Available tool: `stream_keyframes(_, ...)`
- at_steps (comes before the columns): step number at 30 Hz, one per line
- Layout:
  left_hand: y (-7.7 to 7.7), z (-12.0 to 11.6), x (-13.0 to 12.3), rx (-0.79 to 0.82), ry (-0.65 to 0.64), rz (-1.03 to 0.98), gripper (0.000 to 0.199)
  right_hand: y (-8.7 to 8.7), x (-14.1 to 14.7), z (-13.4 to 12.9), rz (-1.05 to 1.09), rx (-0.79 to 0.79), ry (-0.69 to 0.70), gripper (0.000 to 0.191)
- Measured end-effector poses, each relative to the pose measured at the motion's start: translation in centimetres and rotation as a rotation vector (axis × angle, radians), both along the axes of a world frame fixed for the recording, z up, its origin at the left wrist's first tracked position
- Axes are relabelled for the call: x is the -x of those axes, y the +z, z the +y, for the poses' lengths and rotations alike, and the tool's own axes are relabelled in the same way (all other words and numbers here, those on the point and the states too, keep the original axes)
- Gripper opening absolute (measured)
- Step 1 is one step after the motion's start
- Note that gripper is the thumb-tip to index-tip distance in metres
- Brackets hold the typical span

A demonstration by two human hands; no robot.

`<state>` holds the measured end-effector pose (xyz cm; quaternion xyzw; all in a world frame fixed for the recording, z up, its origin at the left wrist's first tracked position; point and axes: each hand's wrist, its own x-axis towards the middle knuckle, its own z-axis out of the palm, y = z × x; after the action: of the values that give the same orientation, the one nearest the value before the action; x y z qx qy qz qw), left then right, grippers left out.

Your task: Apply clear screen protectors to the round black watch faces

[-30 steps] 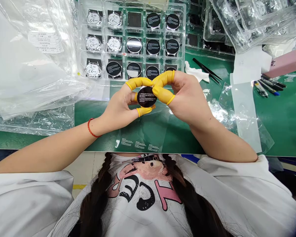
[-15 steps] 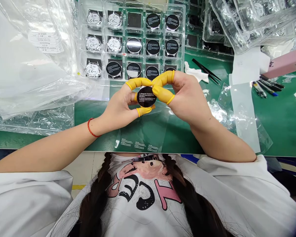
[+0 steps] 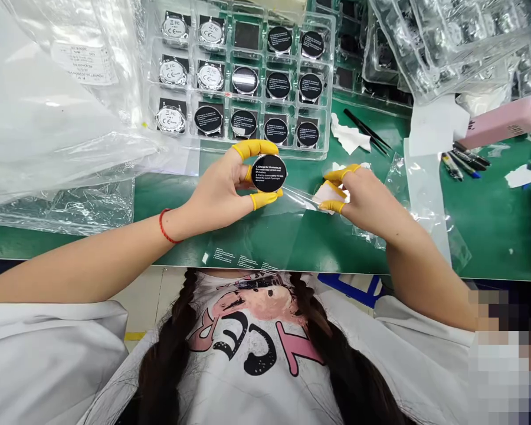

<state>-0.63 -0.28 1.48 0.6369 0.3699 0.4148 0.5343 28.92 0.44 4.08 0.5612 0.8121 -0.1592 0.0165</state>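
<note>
My left hand (image 3: 216,192) holds a round watch body (image 3: 269,173) by its rim between yellow-covered fingertips. Its black face, printed with white lines of text, is turned up. My right hand (image 3: 363,198), also in yellow finger cots, pinches a crumpled white wipe (image 3: 326,193) at the table, right of the watch. Below the hands lies a clear film sheet (image 3: 252,236) with small white print. Beyond them stands a clear plastic tray (image 3: 292,152) of watch bodies, some black-faced, others with silver backs up. One compartment (image 3: 246,35) shows only a black pad.
Black tweezers (image 3: 367,131) lie beside a white scrap (image 3: 349,134). Several pens (image 3: 466,162) and a pink bottle (image 3: 504,123) are at the right. Stacked clear trays (image 3: 460,41) fill the back right; plastic bags (image 3: 62,130) cover the left. A blurred person (image 3: 498,366) is at lower right.
My right hand has left the watch and moved right, down to the white wipe. The left hand keeps the watch in nearly the same place. The pink bottle has shifted and turned.
</note>
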Motion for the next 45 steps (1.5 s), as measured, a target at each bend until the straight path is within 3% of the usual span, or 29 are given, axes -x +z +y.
stream_keyframes(3,-0.1,0.0,0.0,0.002,-0.006,-0.005,0.058,0.4,0.3,-0.6,-0.090,0.029,-0.141,0.032)
stream_keyframes(5,-0.2,0.1,0.0,-0.008,-0.009,0.000,0.059,1.4,1.0,-1.0,-0.029,0.032,-0.230,0.032)
stream_keyframes(8,-0.3,0.2,0.0,-0.033,-0.008,0.026,0.059,3.0,3.1,-1.5,0.371,-0.111,-0.286,0.020)
stream_keyframes(10,-0.5,0.2,0.0,-0.050,0.000,0.036,0.060,3.8,5.1,-1.7,0.648,-0.249,-0.240,0.018)
stream_keyframes(12,-0.6,0.3,0.0,-0.071,0.001,0.024,0.060,4.2,7.2,-1.8,0.758,-0.288,-0.165,0.017)
stream_keyframes(16,-0.8,0.5,0.2,-0.126,0.014,0.013,0.059,4.2,10.1,-1.8,0.685,-0.170,-0.044,0.019)
stream_keyframes(20,-0.9,0.5,0.3,-0.166,0.060,0.052,0.060,3.4,11.0,-1.9,0.604,-0.231,0.031,0.025)
stream_keyframes(28,-1.3,0.4,0.3,-0.259,0.069,0.004,0.056,2.1,11.2,-2.4,0.479,-0.392,0.066,0.026)
stream_keyframes(34,-1.0,0.3,0.3,-0.153,0.086,0.073,0.059,1.6,11.2,-2.5,0.397,-0.422,0.055,0.023)
stream_keyframes(45,-1.3,0.6,0.4,-0.142,0.054,0.050,0.063,2.4,11.0,-2.4,0.332,-0.423,0.042,0.026)
